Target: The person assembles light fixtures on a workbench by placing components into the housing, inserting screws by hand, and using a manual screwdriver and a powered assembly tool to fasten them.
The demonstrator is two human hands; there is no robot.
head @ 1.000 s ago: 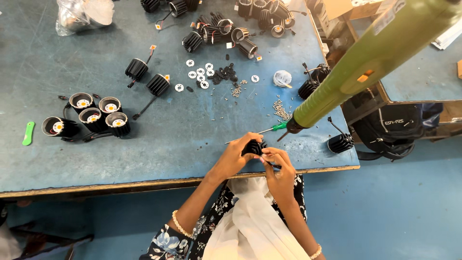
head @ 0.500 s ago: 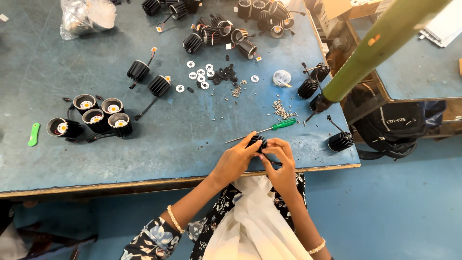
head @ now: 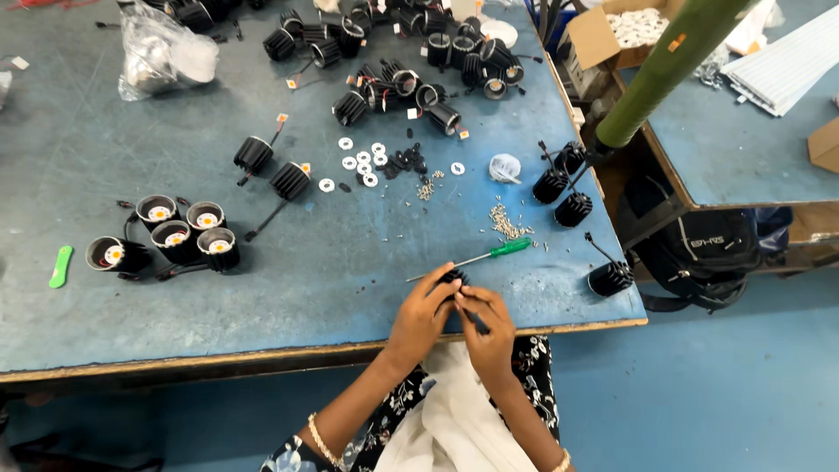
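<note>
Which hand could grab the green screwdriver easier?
Probably the right hand. The green screwdriver lies on the table just beyond both hands, its green handle pointing to the right side. The left hand cups the small black part, so it looks busier.

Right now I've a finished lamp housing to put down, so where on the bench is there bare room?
Bare room lies on the blue bench left of the two lone finned housings, below the plastic bag, and along the near edge between the cup-like lamp cluster and the left hand. It is crowded at the far pile, the white washers and the screws.
</note>
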